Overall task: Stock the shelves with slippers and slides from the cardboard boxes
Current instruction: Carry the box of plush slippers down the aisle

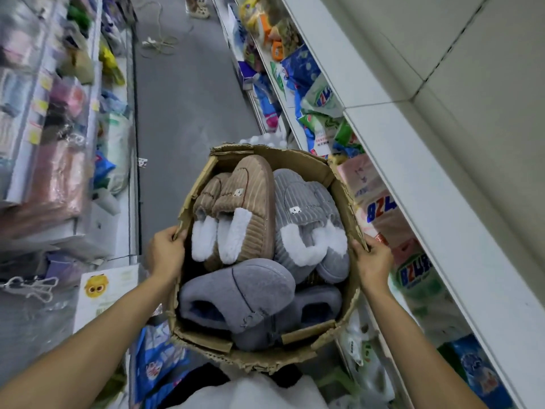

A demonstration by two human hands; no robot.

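Observation:
I carry an open cardboard box in front of me above the aisle floor. My left hand grips its torn left edge and my right hand grips its right edge. Inside lie a pair of brown corduroy slippers with white fleece lining, a pair of grey corduroy slippers with the same lining, and a pair of blue-grey felt slippers nearest me.
White shelves run along the right, stacked with detergent bags. Shelves on the left hold wrapped goods. Grey aisle floor stretches ahead, with a cord and a pair of shoes lying far down it.

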